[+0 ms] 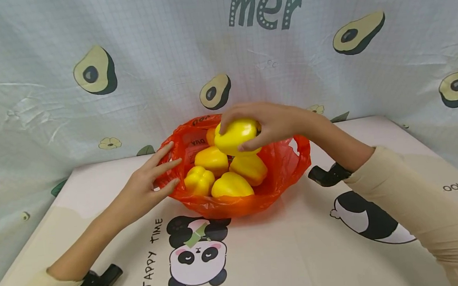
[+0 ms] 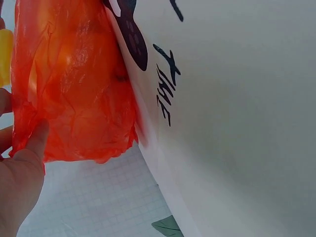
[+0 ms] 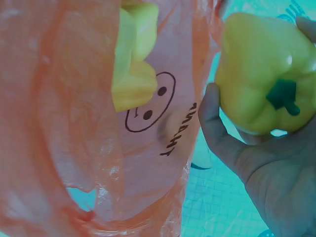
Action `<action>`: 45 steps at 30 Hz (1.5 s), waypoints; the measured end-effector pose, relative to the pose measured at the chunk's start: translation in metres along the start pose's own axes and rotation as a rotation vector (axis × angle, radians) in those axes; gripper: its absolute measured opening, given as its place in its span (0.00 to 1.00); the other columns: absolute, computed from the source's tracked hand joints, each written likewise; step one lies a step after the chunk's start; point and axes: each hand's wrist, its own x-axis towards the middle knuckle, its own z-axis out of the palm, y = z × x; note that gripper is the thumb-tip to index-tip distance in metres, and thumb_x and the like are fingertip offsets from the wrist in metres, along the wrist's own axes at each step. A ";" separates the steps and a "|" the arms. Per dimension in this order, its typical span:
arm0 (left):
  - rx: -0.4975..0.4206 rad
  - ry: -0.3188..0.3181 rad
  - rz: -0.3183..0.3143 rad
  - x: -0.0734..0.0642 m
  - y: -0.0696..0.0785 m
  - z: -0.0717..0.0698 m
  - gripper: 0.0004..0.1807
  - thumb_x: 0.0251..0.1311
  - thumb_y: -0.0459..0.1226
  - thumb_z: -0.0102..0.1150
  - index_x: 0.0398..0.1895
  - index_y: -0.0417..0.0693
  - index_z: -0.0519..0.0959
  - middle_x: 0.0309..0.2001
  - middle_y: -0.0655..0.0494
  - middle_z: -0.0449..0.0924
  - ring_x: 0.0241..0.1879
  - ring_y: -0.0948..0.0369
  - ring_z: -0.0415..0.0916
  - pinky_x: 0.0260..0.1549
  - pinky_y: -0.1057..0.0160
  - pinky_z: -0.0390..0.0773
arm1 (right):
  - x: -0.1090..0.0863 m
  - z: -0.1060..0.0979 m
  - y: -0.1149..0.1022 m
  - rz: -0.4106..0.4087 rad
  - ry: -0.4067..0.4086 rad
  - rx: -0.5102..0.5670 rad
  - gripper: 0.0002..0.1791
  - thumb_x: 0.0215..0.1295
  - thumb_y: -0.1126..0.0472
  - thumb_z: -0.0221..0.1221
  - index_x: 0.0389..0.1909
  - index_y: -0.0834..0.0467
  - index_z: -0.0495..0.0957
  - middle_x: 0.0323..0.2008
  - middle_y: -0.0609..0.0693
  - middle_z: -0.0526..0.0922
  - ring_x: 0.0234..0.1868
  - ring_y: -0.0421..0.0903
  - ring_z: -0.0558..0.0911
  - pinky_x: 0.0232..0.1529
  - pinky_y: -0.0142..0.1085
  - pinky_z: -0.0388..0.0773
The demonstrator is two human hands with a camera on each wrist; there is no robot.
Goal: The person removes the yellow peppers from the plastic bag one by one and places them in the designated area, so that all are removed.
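Note:
A red plastic bag (image 1: 258, 206) stands with its mouth spread wide, several yellow bell peppers (image 1: 232, 185) lying in it. Above the bag's back part, my right hand (image 1: 271, 119) grips one yellow bell pepper (image 1: 236, 135); its green stem shows in the right wrist view, with the thumb and fingers around the pepper (image 3: 261, 64). My left hand (image 1: 145, 183) holds the bag's left rim. In the left wrist view its thumb (image 2: 37, 140) presses the outside of the bag (image 2: 89, 108), while other fingers reach behind the rim, partly hidden.
Beneath the bag is a pale tabletop (image 1: 278, 256) with printed pandas and lettering. Right behind it hangs a white curtain (image 1: 158, 67) printed with avocados. An orange-coloured item (image 1: 211, 136) shows partly in the bag behind the gripped pepper. The bag's loop handle (image 1: 304, 152) stands up at right.

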 end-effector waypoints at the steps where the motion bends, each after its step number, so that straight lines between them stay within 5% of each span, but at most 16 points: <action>1: 0.000 -0.001 0.001 0.000 0.000 0.000 0.27 0.65 0.32 0.64 0.67 0.38 0.75 0.80 0.47 0.52 0.66 0.42 0.70 0.49 0.50 0.84 | -0.003 0.001 -0.001 0.001 0.033 0.002 0.21 0.61 0.53 0.68 0.55 0.46 0.78 0.60 0.43 0.76 0.60 0.44 0.72 0.52 0.40 0.80; 11: 0.005 -0.001 0.008 0.002 0.003 -0.002 0.26 0.65 0.32 0.64 0.66 0.37 0.76 0.80 0.47 0.52 0.67 0.42 0.69 0.49 0.50 0.84 | -0.023 0.003 -0.007 0.120 0.182 -0.018 0.38 0.55 0.51 0.75 0.66 0.48 0.72 0.57 0.45 0.77 0.50 0.45 0.76 0.48 0.41 0.81; 16: 0.009 -0.004 0.012 0.003 0.004 -0.003 0.25 0.65 0.32 0.64 0.66 0.37 0.76 0.80 0.47 0.53 0.70 0.41 0.65 0.50 0.49 0.83 | -0.030 0.005 -0.003 0.112 0.200 -0.064 0.39 0.55 0.50 0.75 0.68 0.50 0.74 0.63 0.46 0.77 0.56 0.46 0.75 0.53 0.42 0.80; 25: 0.019 -0.002 0.010 0.003 0.004 -0.003 0.25 0.65 0.33 0.65 0.65 0.41 0.78 0.80 0.46 0.53 0.73 0.39 0.59 0.51 0.47 0.82 | -0.050 0.004 0.015 0.194 0.173 -0.034 0.37 0.54 0.51 0.76 0.66 0.49 0.75 0.55 0.44 0.79 0.49 0.45 0.77 0.49 0.41 0.80; 33: 0.016 0.001 0.015 0.003 0.007 -0.004 0.23 0.65 0.32 0.64 0.64 0.41 0.79 0.79 0.46 0.54 0.73 0.38 0.59 0.50 0.47 0.82 | -0.061 0.001 0.018 0.169 0.141 -0.065 0.36 0.56 0.49 0.75 0.66 0.45 0.75 0.58 0.43 0.79 0.50 0.44 0.77 0.49 0.41 0.81; 45: 0.010 0.008 0.013 0.005 0.005 -0.003 0.23 0.65 0.32 0.64 0.63 0.41 0.79 0.80 0.48 0.54 0.73 0.39 0.60 0.49 0.48 0.84 | -0.091 -0.002 0.023 0.105 0.258 -0.160 0.37 0.53 0.53 0.77 0.65 0.44 0.75 0.59 0.40 0.79 0.48 0.38 0.78 0.44 0.34 0.84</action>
